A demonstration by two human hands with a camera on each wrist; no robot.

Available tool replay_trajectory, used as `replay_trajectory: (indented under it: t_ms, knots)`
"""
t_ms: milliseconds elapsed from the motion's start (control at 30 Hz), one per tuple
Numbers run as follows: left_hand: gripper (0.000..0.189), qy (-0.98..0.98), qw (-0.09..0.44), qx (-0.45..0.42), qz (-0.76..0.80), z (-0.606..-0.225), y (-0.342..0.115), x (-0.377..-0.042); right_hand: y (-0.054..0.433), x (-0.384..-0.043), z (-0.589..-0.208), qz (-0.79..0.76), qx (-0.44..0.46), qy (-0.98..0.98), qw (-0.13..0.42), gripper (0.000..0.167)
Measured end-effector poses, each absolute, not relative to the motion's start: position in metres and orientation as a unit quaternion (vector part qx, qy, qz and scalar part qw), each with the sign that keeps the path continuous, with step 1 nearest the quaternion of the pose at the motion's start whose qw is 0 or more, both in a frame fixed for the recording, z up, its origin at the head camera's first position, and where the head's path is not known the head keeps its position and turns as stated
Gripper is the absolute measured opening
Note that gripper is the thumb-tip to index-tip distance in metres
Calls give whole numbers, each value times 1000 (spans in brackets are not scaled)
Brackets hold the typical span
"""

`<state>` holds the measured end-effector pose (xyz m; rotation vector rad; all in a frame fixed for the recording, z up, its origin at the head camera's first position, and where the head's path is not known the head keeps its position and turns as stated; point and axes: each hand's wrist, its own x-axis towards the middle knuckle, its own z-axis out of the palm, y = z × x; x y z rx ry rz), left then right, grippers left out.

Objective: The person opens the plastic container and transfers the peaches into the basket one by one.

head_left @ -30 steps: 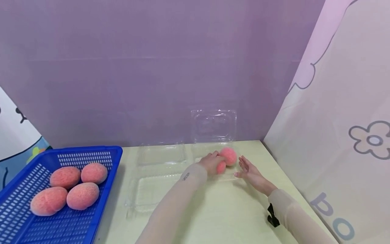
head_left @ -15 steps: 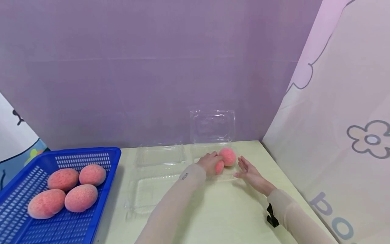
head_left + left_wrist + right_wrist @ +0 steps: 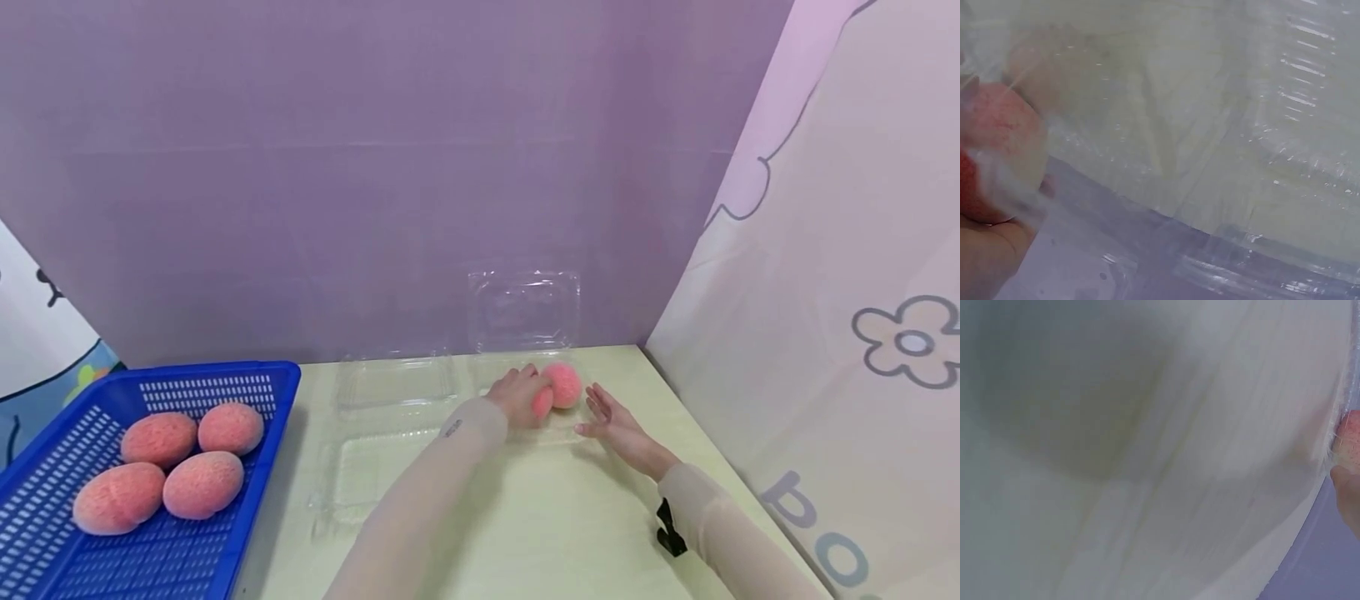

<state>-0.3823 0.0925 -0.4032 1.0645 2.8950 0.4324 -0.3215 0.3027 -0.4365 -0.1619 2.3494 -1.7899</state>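
Observation:
In the head view, my left hand point(image 3: 517, 398) curls round a pink peach point(image 3: 542, 403) in a clear plastic clamshell box point(image 3: 551, 435). A second peach point(image 3: 562, 385) sits against it on the right, inside the same box. My right hand point(image 3: 622, 429) is beside the box's right side, fingers extended and thumb apart, holding nothing. In the left wrist view, the gripped peach point(image 3: 1007, 140) shows partly behind clear plastic. The right wrist view catches only part of a peach point(image 3: 1349, 444) and a thumb or finger point(image 3: 1347, 494) at its edge.
A blue plastic basket point(image 3: 281, 400) at the left holds several peaches point(image 3: 202, 485). Another open clear clamshell box point(image 3: 390, 467) lies between basket and left arm. The near box's lid point(image 3: 525, 312) stands raised against the purple backdrop point(image 3: 390, 208). A pale printed sheet point(image 3: 810, 333) borders the right side.
My left hand shifts very slightly around its peach; the peaches in the box barely move. My right hand stays in place. The head view sways slightly.

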Motion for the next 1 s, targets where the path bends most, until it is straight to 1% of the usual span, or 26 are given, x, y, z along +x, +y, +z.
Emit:
replay_trajectory:
  t_ms: [100, 400, 733, 1000]
  knots:
    - [56, 929, 7, 344, 140, -398, 93, -382, 302, -323, -437, -604, -54, 790, 92, 95]
    - [73, 932, 14, 325, 159, -386, 84, -376, 304, -325, -439, -605, -54, 789, 90, 97]
    - [74, 930, 15, 317, 184, -360, 60, -366, 305, -326, -438, -608, -53, 787, 92, 97]
    - [72, 930, 15, 318, 185, -353, 45, -361, 304, -326, -438, -606, -54, 788, 95, 96]
